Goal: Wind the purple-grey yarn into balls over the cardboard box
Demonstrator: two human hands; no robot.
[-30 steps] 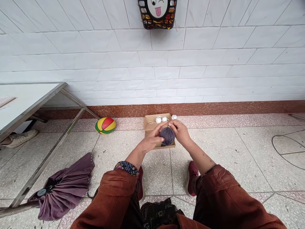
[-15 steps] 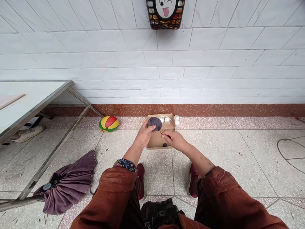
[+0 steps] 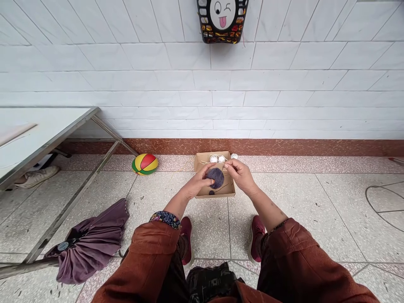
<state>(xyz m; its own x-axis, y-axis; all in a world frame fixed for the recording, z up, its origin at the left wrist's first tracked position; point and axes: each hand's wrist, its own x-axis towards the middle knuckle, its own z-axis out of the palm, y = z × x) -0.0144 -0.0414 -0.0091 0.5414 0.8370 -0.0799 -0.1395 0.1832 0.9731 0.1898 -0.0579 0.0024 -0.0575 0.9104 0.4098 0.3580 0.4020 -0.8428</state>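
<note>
A ball of purple-grey yarn point(image 3: 216, 178) is gripped in my left hand point(image 3: 198, 184), above an open cardboard box point(image 3: 202, 192) on the floor. My right hand point(image 3: 241, 173) pinches a dark strand of yarn just right of the ball, thumb and forefinger together. Inside the box, a small dark ball point(image 3: 211, 192) lies near the front edge. White yarn balls point(image 3: 213, 158) sit in the box's rear part. Another white ball point(image 3: 234, 156) shows just outside, partly behind my right hand.
A red, yellow and green ball point(image 3: 145, 164) lies left of the box by the wall. A metal-framed table point(image 3: 63, 126) stands at left, with a folded purple umbrella point(image 3: 94, 248) near its leg. A black basket point(image 3: 222, 25) hangs on the tiled wall.
The yarn ball in my left hand has moved right and slightly nearer me. My right hand has gone up and a little right with the strand.
</note>
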